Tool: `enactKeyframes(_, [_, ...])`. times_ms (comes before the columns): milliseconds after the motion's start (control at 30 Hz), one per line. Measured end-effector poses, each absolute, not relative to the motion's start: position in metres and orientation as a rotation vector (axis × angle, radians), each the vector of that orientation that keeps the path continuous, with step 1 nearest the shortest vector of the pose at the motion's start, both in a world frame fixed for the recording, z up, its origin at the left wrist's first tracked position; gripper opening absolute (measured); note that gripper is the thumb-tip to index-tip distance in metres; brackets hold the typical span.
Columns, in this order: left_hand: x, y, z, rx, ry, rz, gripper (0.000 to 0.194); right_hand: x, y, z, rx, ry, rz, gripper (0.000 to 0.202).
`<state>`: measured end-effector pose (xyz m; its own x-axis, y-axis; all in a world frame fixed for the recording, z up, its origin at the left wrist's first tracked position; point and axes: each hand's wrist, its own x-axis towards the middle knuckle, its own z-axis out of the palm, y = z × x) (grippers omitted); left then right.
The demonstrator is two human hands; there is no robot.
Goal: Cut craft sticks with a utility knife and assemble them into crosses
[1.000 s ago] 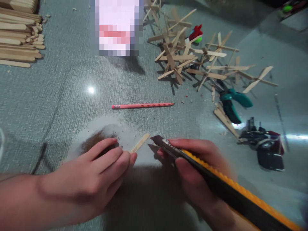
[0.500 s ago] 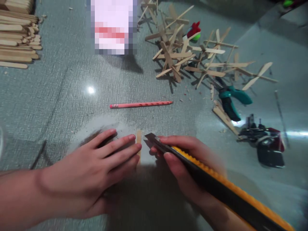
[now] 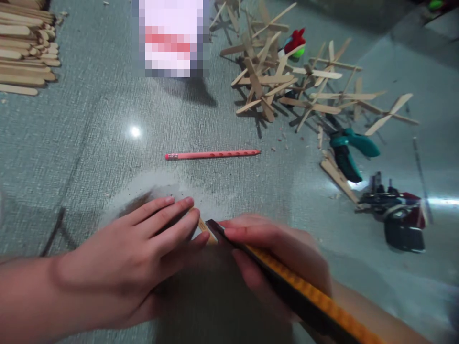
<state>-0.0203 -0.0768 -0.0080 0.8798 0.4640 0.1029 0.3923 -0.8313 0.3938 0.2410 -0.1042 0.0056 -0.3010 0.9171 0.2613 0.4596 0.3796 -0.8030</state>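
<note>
One wooden stick [image 3: 202, 224] lies nearer the wearer than the pencil [image 3: 213, 155], seemingly pinned under the left hand's [image 3: 143, 253] nearly straight, uncurled fingers; the right hand's [image 3: 276, 243] fingers wrap a utility knife [image 3: 297, 282]. A skidding blade [image 3: 213, 226] could cut the neighbouring left fingers.

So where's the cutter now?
In the head view's lower right, the cutter is in the right hand, its blade close to the wooden stick by the left hand.

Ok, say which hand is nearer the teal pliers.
Right. The right hand, holding the cutter, is below and left of the pliers; the left hand, at the stick, lies farther left.
</note>
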Motion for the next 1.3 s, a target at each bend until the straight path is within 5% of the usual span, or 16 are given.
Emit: enactKeyframes(1300, [-0.017, -0.078, -0.007, 2.695, 0.614, 0.298, 0.060, 0.237, -0.120, 0.007, -1.238, -1.960, 0.971, 0.023])
